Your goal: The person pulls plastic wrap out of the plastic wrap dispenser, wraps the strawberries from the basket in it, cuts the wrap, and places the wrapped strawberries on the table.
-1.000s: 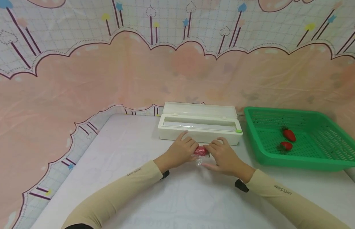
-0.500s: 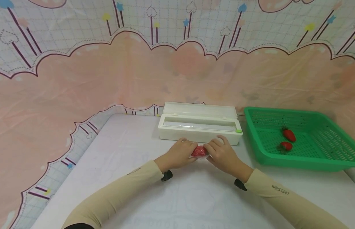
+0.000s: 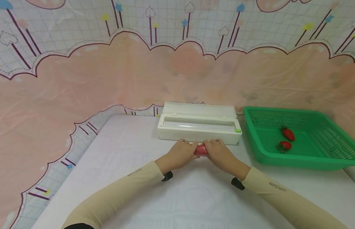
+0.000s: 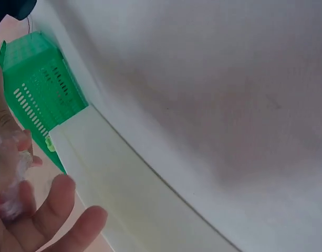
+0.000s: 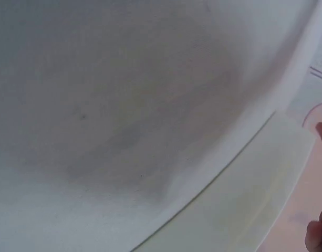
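Between my two hands is a red strawberry wrapped in clear plastic film, held just in front of the white box. My left hand pinches its left end, and my right hand grips the right end. In the left wrist view, crinkled film shows among the left fingers. Only a few fingertips reach into the right wrist view, which does not show the strawberry. Behind the hands stands the white cling film dispenser, lid raised, with a roll inside.
To the right is a green plastic basket with two unwrapped strawberries in it, one farther back and one nearer. A patterned cloth hangs behind the white table.
The loose film tail seen under the strawberry a second ago is no longer visible. My fingers have drawn in closer around both ends, and the right hand has shifted slightly left.
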`<move>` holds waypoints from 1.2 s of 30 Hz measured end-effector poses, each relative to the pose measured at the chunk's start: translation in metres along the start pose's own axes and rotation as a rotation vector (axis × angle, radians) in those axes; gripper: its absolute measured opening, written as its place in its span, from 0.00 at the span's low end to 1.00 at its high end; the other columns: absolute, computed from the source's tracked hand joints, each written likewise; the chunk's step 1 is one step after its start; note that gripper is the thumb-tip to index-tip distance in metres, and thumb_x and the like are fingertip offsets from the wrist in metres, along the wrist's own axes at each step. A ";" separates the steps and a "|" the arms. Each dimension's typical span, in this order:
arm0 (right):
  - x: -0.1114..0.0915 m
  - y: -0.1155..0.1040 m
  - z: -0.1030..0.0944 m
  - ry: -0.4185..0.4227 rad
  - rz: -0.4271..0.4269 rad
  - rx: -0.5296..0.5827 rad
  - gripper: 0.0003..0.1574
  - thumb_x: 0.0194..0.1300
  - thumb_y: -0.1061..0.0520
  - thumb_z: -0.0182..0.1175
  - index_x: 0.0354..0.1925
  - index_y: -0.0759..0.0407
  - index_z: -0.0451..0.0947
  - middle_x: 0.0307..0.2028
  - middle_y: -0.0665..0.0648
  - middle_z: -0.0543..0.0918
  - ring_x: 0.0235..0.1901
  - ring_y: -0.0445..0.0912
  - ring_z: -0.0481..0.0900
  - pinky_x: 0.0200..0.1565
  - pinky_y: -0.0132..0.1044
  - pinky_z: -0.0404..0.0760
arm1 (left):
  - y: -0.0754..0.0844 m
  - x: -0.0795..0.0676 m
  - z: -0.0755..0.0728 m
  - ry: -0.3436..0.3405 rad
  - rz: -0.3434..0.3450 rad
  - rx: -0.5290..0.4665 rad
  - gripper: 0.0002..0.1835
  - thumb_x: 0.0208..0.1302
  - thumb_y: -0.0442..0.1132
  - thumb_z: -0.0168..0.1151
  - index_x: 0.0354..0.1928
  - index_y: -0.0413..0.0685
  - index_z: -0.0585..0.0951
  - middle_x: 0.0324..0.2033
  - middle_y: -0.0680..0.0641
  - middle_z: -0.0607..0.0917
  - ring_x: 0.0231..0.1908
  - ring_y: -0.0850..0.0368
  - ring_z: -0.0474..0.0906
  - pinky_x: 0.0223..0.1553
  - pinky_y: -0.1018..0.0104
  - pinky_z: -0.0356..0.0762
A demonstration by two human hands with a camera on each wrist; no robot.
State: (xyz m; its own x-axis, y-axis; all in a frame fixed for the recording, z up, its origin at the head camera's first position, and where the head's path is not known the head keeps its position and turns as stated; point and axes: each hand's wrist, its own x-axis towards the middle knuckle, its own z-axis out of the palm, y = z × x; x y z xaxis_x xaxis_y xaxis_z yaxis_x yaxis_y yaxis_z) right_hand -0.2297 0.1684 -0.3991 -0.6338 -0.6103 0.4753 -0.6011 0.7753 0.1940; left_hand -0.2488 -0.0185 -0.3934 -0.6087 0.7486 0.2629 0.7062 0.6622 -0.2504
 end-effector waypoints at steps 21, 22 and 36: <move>0.049 -0.017 0.012 0.041 -0.181 -0.202 0.28 0.53 0.42 0.68 0.37 0.63 0.72 0.32 0.56 0.78 0.33 0.47 0.76 0.36 0.36 0.78 | -0.040 -0.036 0.001 0.279 -0.023 0.226 0.16 0.55 0.50 0.67 0.33 0.46 0.75 0.24 0.51 0.84 0.25 0.58 0.77 0.26 0.69 0.69; 0.053 -0.019 0.013 0.026 -0.184 -0.182 0.27 0.54 0.43 0.67 0.38 0.63 0.73 0.32 0.56 0.78 0.33 0.47 0.76 0.37 0.36 0.78 | -0.044 -0.039 0.001 0.288 -0.026 0.243 0.15 0.56 0.48 0.67 0.31 0.46 0.74 0.23 0.50 0.84 0.24 0.58 0.76 0.25 0.68 0.68; 0.112 -0.054 0.017 -0.269 -0.140 0.201 0.34 0.62 0.40 0.58 0.57 0.61 0.68 0.52 0.56 0.77 0.53 0.49 0.75 0.56 0.46 0.74 | -0.100 -0.089 -0.004 0.211 -0.095 0.284 0.17 0.54 0.44 0.69 0.35 0.40 0.73 0.23 0.46 0.84 0.24 0.54 0.78 0.26 0.66 0.74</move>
State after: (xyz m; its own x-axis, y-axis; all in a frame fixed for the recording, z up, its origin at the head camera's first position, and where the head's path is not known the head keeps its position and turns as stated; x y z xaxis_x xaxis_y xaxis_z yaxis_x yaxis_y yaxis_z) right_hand -0.2770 0.0552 -0.3711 -0.6277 -0.7500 0.2085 -0.7580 0.6498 0.0557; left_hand -0.2642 -0.1515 -0.3875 -0.5580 0.6794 0.4765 0.5032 0.7336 -0.4567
